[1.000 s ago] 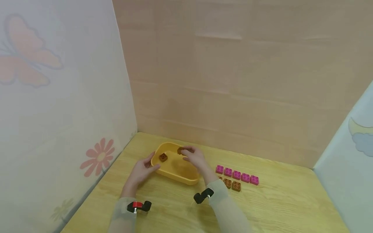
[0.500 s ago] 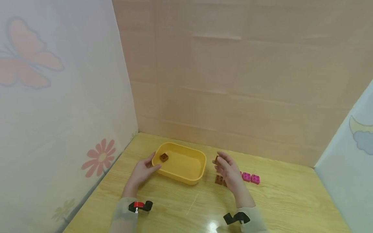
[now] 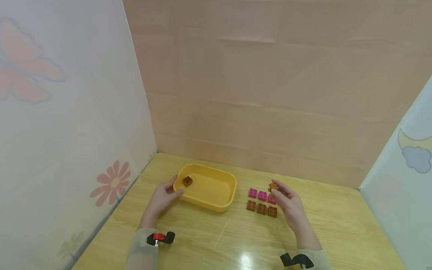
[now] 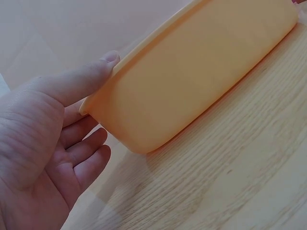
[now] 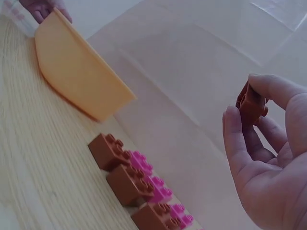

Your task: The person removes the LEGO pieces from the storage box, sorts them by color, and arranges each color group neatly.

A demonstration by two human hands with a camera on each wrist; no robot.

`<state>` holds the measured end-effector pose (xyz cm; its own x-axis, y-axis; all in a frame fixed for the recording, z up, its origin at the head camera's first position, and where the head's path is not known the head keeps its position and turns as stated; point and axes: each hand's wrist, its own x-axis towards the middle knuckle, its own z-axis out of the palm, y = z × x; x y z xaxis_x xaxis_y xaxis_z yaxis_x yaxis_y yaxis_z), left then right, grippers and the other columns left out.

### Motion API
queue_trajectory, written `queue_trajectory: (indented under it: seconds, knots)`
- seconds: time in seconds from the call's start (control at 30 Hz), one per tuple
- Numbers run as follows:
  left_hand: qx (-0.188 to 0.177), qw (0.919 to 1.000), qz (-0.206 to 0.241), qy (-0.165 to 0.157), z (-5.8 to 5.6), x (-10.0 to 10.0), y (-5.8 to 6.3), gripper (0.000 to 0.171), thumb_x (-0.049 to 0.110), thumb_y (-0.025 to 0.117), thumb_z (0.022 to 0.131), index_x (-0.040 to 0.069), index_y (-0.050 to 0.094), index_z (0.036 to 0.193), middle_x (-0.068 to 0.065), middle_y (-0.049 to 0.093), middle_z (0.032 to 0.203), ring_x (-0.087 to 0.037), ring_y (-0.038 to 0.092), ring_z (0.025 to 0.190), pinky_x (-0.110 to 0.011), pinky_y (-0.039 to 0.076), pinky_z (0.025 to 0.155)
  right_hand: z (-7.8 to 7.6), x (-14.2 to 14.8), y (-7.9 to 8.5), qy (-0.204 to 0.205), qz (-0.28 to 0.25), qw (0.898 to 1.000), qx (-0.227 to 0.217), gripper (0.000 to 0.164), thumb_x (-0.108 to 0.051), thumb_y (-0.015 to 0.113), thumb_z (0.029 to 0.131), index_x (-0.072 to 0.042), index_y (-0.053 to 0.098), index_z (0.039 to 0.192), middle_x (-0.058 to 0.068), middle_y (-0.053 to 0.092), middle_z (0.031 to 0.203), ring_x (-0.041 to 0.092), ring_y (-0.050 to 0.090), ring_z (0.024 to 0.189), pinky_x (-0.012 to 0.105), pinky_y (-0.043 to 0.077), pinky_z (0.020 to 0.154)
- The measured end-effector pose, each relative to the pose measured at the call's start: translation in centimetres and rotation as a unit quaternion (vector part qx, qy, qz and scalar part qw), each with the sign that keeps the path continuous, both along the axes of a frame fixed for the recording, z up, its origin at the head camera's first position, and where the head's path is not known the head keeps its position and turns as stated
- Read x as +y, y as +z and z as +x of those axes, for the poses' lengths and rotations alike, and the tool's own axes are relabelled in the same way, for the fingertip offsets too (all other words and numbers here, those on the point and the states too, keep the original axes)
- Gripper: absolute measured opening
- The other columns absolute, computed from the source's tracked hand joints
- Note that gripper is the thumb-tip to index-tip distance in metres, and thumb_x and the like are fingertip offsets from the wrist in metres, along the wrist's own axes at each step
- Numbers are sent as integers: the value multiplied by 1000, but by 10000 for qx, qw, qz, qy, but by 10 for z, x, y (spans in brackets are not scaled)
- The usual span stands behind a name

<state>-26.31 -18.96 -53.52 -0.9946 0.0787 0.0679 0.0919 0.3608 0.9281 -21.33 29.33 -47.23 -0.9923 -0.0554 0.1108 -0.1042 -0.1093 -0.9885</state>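
My left hand [image 3: 162, 198] grips the left end of a yellow plastic tray [image 3: 206, 205], thumb on the rim and fingers behind it, as the left wrist view shows. Inside the tray, near that end, sits one brown toy brick [image 3: 187, 181]. My right hand [image 3: 291, 206] pinches another brown brick [image 5: 252, 106] between thumb and fingers, held up above the table. Below it lie a row of brown bricks [image 3: 261, 209] and, behind that, a row of pink bricks [image 3: 262, 195], whose right end the right hand covers.
The wooden table [image 3: 189, 240] meets a tan paper-covered wall [image 3: 256, 112] at the back. On the left stands a pale wall [image 3: 84, 97] with a flower and butterfly print; another pale wall [image 3: 408, 187] stands on the right.
My right hand has carried its brown brick out from over the tray, rightward to above the right part of the brick rows. The left hand keeps its hold on the tray.
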Motion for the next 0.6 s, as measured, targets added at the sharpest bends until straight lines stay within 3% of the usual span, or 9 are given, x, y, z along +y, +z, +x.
queue_trajectory:
  seconds: [0.1, 0.23, 0.47, 0.6]
  knots:
    - [-1, 10000, -15, 10, 1, 0, 1, 79, 27, 83, 97, 3, 44, 162, -12, 41, 166, -33, 45, 149, -44, 40, 119, 5, 7, -1, -57, 228, 9997, -84, 47, -8, 63, 109, -4, 53, 155, -1, 67, 127, 12, 69, 117, 25, 58, 100]
    - [33, 10000, -30, -23, 0, 0, 2, 78, 25, 82, 98, 2, 43, 161, -14, 40, 166, -35, 45, 150, -44, 40, 119, 10, 17, -1, -192, 412, 9988, -175, 48, -8, 65, 108, -7, 54, 155, -5, 69, 129, 11, 68, 120, 27, 59, 98]
    - [97, 9999, 48, -71, -1, 0, 1, 78, 26, 82, 99, -1, 42, 161, -17, 40, 166, -36, 44, 150, -44, 40, 119, 17, 39, 0, -315, 875, 9952, -308, 54, -12, 68, 107, -5, 51, 158, -15, 67, 131, 0, 64, 120, 14, 53, 99]
    - [95, 9999, -27, -43, 0, 1, 2, 79, 28, 82, 98, 0, 43, 161, -16, 40, 166, -35, 44, 150, -44, 40, 119, 20, 48, 1, -393, 1263, 9907, -326, 59, -14, 71, 106, -2, 49, 159, -17, 66, 132, -1, 63, 120, 15, 55, 96]
